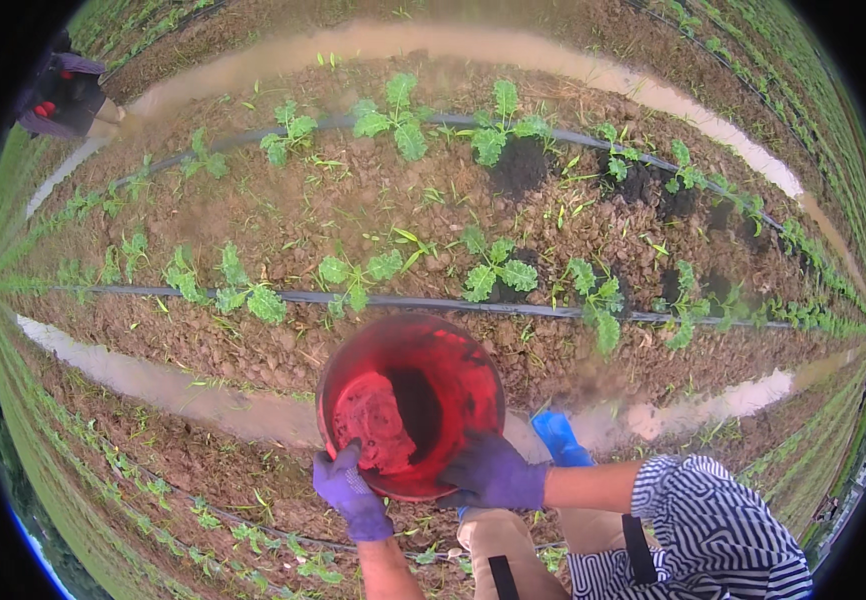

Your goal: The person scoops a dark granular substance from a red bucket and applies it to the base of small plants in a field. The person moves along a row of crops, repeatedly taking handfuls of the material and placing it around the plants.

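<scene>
A round red bucket (pixel 470 367) is tipped so that I look into it, its inner wall smeared with dark residue. Dark, soil-like material (pixel 416 409) lies in a band along the bottom. My left hand (pixel 350 491), in a purple glove, grips the near left rim with the thumb over the edge. On the near right side, my right hand (pixel 493 472), in a purple glove with a dark palm, has its fingers inside the bucket against the wall. Just beyond the bucket, young kale plants (pixel 358 277) grow along a black drip line (pixel 403 301).
Dark patches (pixel 519 169) lie beside several plants to the right. Muddy water fills a furrow (pixel 253 416) near me and another furrow (pixel 478 45) beyond the bed. My blue boot (pixel 560 439) stands at the near furrow. Another person (pixel 65 97) is at the far left.
</scene>
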The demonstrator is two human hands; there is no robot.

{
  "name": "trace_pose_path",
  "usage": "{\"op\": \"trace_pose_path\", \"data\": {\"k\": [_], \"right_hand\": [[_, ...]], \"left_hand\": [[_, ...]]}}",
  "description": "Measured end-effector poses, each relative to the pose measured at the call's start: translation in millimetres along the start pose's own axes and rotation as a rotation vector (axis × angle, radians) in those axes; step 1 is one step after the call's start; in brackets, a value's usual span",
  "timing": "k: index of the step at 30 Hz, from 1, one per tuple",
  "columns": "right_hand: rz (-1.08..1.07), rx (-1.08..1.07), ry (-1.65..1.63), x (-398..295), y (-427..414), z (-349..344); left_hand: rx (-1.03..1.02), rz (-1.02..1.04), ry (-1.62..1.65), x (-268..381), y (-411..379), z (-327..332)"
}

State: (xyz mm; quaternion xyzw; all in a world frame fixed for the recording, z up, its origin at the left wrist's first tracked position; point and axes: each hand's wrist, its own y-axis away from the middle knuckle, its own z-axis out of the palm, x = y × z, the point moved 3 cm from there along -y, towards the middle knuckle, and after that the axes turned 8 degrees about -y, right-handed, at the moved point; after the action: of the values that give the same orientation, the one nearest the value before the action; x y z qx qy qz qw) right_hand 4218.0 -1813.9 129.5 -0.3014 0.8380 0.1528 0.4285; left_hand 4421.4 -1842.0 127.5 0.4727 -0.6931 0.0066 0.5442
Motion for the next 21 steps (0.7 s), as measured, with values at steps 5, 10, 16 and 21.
{"op": "trace_pose_path", "data": {"k": [5, 10, 16, 21], "right_hand": [[0.020, 0.234, -0.068, -4, -44, -16], [0.422, 0.319, -0.420, 45, -77, -30], [0.688, 0.337, -0.957, 108, -113, -42], [0.398, 0.523, -0.876, 176, -125, -35]], "left_hand": [[-0.112, 0.017, -0.360, 66, -23, -3], [0.054, 0.291, -0.655, 83, -35, -44], [0.022, -0.310, -0.138, 8, 1, -110], [-0.219, -0.043, 0.054, 44, 19, -37]]}}
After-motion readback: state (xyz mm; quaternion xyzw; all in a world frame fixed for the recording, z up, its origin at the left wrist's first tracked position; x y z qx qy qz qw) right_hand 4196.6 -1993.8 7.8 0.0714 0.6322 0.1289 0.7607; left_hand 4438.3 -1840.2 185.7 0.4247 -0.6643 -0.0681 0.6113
